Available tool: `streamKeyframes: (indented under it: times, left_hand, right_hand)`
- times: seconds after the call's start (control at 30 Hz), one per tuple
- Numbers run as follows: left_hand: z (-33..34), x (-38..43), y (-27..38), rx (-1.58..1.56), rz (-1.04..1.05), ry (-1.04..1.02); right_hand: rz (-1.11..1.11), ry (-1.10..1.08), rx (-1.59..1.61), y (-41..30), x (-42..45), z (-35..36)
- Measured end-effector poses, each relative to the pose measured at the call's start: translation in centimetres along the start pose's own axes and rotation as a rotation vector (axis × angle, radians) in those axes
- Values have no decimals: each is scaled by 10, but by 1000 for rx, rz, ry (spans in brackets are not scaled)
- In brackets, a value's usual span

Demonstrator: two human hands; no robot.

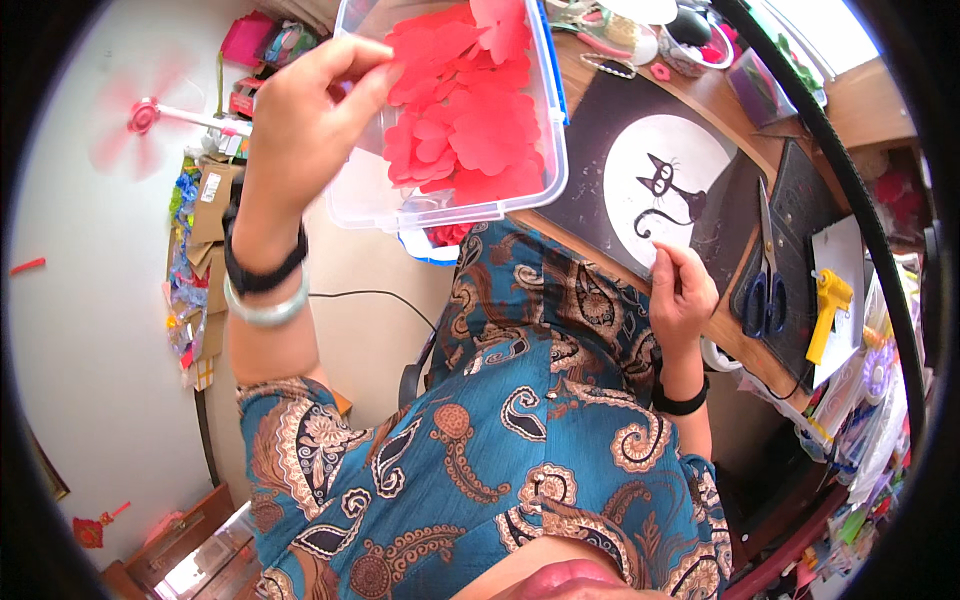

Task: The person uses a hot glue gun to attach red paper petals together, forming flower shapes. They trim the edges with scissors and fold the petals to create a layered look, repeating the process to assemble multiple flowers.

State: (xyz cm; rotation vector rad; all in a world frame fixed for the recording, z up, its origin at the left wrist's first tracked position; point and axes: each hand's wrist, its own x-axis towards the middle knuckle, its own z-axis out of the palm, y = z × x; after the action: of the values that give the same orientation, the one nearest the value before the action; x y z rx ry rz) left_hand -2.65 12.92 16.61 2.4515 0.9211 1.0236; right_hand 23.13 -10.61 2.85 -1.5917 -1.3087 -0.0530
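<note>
My left hand (319, 112), with a black band and a pale bangle on its wrist, is over the near-left side of a clear plastic box (465, 217). Its thumb and forefinger come close together beside red flower-shaped cutouts (487, 124) heaped in the box; whether they pinch one is unclear. At the front edge of a black mat (592, 157) with a white disc and a black cat picture (679, 195) is my right hand (681, 294). Its fingers are curled, thumb against forefinger; anything small between them cannot be made out.
Scissors with dark blue handles (765, 285) lie right of the mat on the wooden table (731, 337), beside a yellow glue gun (829, 315) on a white sheet. A pot (694, 56) and trimmings stand behind. A small fan (144, 116) is at left; a cable crosses the floor.
</note>
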Motion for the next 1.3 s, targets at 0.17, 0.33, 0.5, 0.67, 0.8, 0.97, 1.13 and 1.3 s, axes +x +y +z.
streamKeyframes:
  times: [0.17,0.33,0.5,0.67,0.8,0.97,1.13,1.3]
  left_hand:
    - [48,-56,48,209,602,222]
    - [120,-101,71,122,729,108]
    - [158,-107,66,-256,495,35]
    - [170,-111,72,-1440,-665,-557]
    - [183,-106,70,-1397,-825,-661]
    - [183,-101,56,-1501,-949,-701]
    - [190,-103,46,-1542,-1015,-763]
    - [195,-105,40,-1510,-975,-782]
  right_hand:
    - [275,-62,391,-9,3,-3]
    - [604,-223,980,-34,-8,-16]
    - [777,-74,902,-34,-14,-16]
    - [840,-48,868,-30,-21,-11]
    - [652,-27,557,-14,-18,-17]
    - [130,109,-727,55,2,-58]
    - [53,-25,-942,100,-21,-72]
    - [190,-91,-904,110,-25,-83]
